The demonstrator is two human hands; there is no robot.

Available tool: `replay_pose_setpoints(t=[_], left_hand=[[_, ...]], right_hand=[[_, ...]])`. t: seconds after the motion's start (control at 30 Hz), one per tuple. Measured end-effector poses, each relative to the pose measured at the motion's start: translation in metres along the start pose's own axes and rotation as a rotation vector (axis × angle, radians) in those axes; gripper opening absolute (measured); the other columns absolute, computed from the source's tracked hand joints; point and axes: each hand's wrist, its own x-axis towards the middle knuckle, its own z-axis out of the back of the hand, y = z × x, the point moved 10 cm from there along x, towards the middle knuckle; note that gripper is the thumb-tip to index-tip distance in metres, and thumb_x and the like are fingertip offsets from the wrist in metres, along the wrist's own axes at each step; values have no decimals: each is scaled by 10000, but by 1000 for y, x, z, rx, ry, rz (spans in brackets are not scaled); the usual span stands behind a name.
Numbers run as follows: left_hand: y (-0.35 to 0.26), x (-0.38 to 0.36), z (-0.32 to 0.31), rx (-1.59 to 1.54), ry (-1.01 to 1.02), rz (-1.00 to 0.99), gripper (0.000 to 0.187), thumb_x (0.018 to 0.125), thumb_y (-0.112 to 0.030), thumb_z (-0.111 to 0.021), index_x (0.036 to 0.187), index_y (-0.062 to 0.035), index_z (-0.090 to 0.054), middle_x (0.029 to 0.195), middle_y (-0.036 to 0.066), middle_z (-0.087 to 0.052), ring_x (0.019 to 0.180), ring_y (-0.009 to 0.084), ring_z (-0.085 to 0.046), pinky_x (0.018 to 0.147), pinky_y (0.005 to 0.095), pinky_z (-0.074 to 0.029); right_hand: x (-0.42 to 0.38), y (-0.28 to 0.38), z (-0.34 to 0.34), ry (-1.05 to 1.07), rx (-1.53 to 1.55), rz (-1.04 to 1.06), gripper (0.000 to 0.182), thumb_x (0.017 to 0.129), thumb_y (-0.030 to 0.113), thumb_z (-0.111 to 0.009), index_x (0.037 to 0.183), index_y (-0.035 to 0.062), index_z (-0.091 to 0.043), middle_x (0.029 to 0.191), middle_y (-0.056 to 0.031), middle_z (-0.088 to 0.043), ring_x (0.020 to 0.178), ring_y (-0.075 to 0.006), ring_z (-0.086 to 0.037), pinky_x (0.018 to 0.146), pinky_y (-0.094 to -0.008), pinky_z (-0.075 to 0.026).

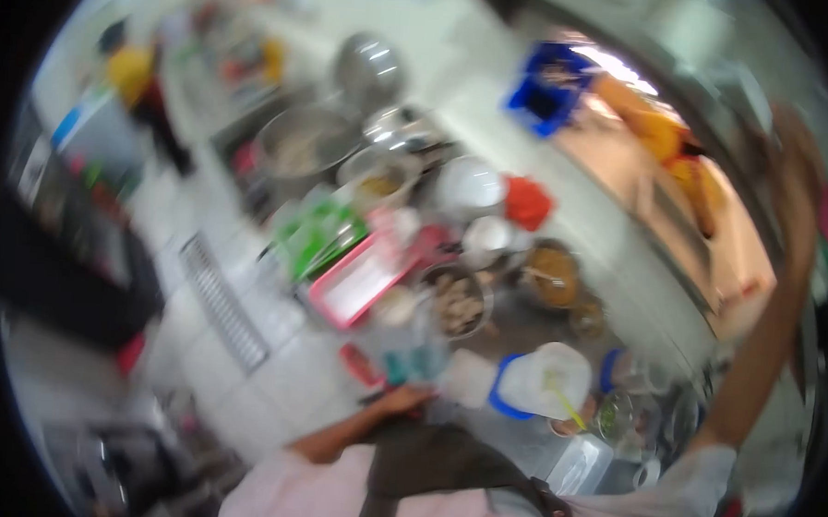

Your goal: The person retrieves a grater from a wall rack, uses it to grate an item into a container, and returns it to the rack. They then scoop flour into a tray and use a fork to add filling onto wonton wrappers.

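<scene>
The whole view is blurred and tilted. My left hand (406, 400) is low at the counter edge, beside a teal item (416, 362) and a red item (361, 365); its fingers are smeared. Up at the right, my right hand (794, 169) is raised on an outstretched arm near a pale shelf or cabinet surface. Whether it holds anything cannot be made out. Between the arms stand a white container with a blue rim (543, 380), holding a yellow-handled utensil, and a clear lidded box (579, 464).
Beyond are a pink tray (353, 288), a green basket (315, 236), a bowl of pale chunks (458, 302), a pot of yellow food (552, 272) and a large pan (303, 143). A blue crate (551, 87) sits by an opening. A person in yellow (131, 75) stands far left.
</scene>
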Motion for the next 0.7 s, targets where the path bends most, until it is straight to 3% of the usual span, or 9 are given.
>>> replay_pose_setpoints(t=[0.03, 0.07, 0.2, 0.23, 0.27, 0.3, 0.37, 0.47, 0.7], left_hand=[[-19, -6, -2, 56, -1, -84, 415, 946, -424, -565, 1138, -63, -633, 911, 94, -679, 807, 209, -646, 704, 360, -527], [-31, -13, -3, 132, 11, -169, 387, 943, -410, -570, 1096, -63, -648, 889, 105, -677, 818, 236, -646, 716, 372, -521], [-114, -63, -6, 512, -62, -371, 283, 951, -320, -583, 1058, -76, -677, 950, 123, -666, 804, 252, -633, 743, 367, -504], [-139, -80, -13, 584, -36, -421, 270, 928, -307, -599, 1044, -74, -670, 892, 148, -650, 819, 313, -626, 752, 408, -498], [-165, -98, -21, 663, -5, -468, 259, 905, -295, -614, 1029, -73, -662, 835, 173, -634, 834, 374, -620, 761, 450, -492], [-191, -114, -24, 684, -18, -450, 259, 905, -295, -614, 1029, -73, -662, 835, 173, -634, 834, 374, -620, 761, 450, -492], [-281, -171, -25, 655, -231, -842, 204, 866, -220, -668, 1018, -84, -666, 814, 143, -637, 821, 370, -621, 794, 451, -491], [-332, -215, -6, 832, -469, -802, 316, 783, -201, -769, 1048, -65, -662, 1007, 128, -667, 926, 281, -625, 881, 387, -477], [-236, -283, 113, 206, -950, -652, 590, 643, -187, -881, 1152, -56, -612, 1170, 102, -615, 1059, 188, -586, 945, 362, -454]], right_hand=[[-18, -8, -31, -11, 692, -169, 474, 946, 152, -573, 1404, 123, -452, 1418, -157, -472, 1317, -314, -447, 1071, -396, -386], [-19, 51, 18, 56, 45, 13, 487, 933, 126, -591, 1401, 125, -458, 1434, -143, -455, 1333, -318, -428, 1071, -394, -387], [-63, 176, 76, 200, 986, -125, 550, 860, 76, -667, 1371, 24, -471, 1389, -168, -491, 1289, -312, -465, 1064, -360, -374], [-80, 231, 87, 505, 1252, -43, 666, 753, 126, -778, 1345, 16, -492, 1361, -194, -500, 1283, -335, -459, 1073, -388, -358], [-98, 292, 109, 669, 1564, 466, 812, 648, 204, -858, 1349, 34, -485, 1352, -214, -498, 1294, -356, -448, 1087, -424, -347], [-107, 329, 137, 563, 1512, 679, 904, 597, 284, -887, 1360, 50, -462, 1348, -221, -496, 1297, -375, -444, 1082, -449, -351], [-155, 392, 143, 638, 1816, 818, 885, 660, 348, -853, 1383, 63, -430, 1339, -237, -498, 1242, -382, -494, 1034, -426, -400], [-187, 447, 161, 964, 2191, 889, 655, 811, 337, -754, 1326, 39, -479, 1211, -242, -589, 1100, -377, -599, 915, -400, -468], [-140, 536, 178, 1017, 2449, 847, 371, 902, 319, -647, 1021, -29, -598, 758, -114, -629, 708, -192, -600, 656, -327, -474]])
